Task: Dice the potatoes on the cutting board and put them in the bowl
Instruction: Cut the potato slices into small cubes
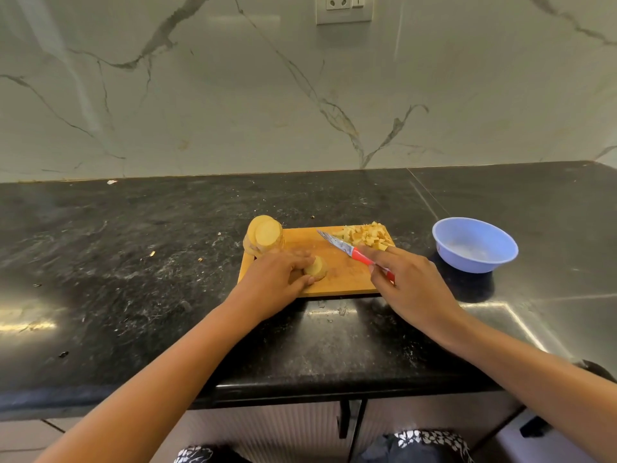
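Left hand (273, 279) pinches a rounded potato chunk (317, 267); right hand (410, 282) apparently grips red-handled knife (347, 248).

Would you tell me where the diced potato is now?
In the head view, the diced potato lies on the far right corner of the board, left of the bowl, beyond the knife.
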The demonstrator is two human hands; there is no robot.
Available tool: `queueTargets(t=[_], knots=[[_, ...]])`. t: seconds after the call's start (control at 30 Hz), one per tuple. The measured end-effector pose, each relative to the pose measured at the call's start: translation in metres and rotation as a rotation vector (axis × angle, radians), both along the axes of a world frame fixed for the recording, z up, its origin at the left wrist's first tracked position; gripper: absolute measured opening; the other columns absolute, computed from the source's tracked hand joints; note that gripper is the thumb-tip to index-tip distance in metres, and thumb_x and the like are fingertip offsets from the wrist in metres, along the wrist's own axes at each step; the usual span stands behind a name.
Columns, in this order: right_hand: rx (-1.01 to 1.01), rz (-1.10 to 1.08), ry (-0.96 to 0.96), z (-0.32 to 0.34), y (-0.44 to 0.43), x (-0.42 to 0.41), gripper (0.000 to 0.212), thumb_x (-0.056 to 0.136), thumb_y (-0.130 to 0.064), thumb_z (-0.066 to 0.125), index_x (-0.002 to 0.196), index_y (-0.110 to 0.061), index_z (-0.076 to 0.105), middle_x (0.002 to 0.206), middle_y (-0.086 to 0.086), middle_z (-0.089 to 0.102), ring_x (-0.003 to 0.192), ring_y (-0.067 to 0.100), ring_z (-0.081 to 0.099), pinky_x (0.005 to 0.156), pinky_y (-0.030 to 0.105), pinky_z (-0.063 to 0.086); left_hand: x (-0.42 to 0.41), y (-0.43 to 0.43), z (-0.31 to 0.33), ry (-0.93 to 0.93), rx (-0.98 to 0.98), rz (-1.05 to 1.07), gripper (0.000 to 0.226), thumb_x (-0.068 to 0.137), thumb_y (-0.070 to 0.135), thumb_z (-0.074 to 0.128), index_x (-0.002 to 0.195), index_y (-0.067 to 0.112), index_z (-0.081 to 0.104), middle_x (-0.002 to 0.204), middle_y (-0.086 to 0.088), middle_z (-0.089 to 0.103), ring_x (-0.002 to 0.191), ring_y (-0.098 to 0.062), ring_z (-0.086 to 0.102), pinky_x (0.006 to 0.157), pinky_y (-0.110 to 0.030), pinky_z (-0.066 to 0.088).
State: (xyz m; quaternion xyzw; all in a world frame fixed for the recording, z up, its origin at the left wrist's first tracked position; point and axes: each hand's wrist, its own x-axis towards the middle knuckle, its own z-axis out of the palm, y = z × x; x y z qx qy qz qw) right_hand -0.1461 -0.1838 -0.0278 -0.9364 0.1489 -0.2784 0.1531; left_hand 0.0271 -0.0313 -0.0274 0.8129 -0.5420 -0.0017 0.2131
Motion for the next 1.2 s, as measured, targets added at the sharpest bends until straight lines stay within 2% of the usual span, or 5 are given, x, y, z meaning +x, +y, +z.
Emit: queueTargets(t=[0.13,0.33,0.53,0.73,1.2], knots=[[0.001,-0.005,0.022,0.003,0.001,0.000,0.041,0.095,-0.021,0.050,0.136,-0.028,0.050,0.084,-0.006,0.060,0.075,0.010,0.055,0.070,0.034,0.050,-0.001,-0.009,0.004,-0.021,-0.035,-0.015,0.034,0.092,0.029,0.060,0.124,0.018,0.063,0.137,0.006,0.053,0.123,-0.010,0.051,0.098,-0.015,0.032],[-0.038,-0.041,0.073,0.008,0.001,-0.002,0.041,0.096,-0.020,0.048,0.136,-0.027,0.051,0.084,-0.006,0.058,0.074,0.014,0.055,0.067,0.036,0.050,-0.011,-0.024,0.005,-0.188,-0.057,0.003,0.031,0.095,0.035,0.054,0.105,0.012,0.072,0.116,-0.001,0.067,0.107,-0.018,0.060,0.087,-0.034,0.049],[-0.091,0.008,0.135,0.016,0.009,-0.005,0.041,0.096,-0.019,0.049,0.136,-0.027,0.051,0.085,-0.004,0.059,0.072,0.014,0.056,0.066,0.033,0.051,-0.010,0.000,-0.007,-0.195,-0.001,-0.106,0.046,0.100,0.038,0.041,0.141,0.019,0.044,0.147,0.004,0.040,0.138,-0.009,0.033,0.106,-0.017,0.025],[-0.127,0.024,0.171,0.017,0.014,-0.001,0.042,0.096,-0.020,0.047,0.138,-0.027,0.048,0.079,-0.005,0.051,0.069,0.014,0.050,0.059,0.024,0.037,-0.009,0.002,-0.006,-0.188,0.069,-0.158,0.051,0.101,0.042,0.034,0.146,0.019,0.034,0.153,0.004,0.030,0.142,-0.006,0.022,0.105,-0.013,0.011],[-0.220,0.091,0.360,0.028,0.013,0.027,0.047,0.096,-0.017,0.040,0.143,-0.021,0.041,0.088,0.001,0.053,0.083,0.018,0.050,0.066,0.028,0.035,-0.006,0.000,-0.009,-0.169,0.071,-0.169,0.064,0.093,0.050,0.026,0.144,0.015,0.039,0.149,0.000,0.037,0.139,-0.010,0.031,0.108,-0.017,0.014]])
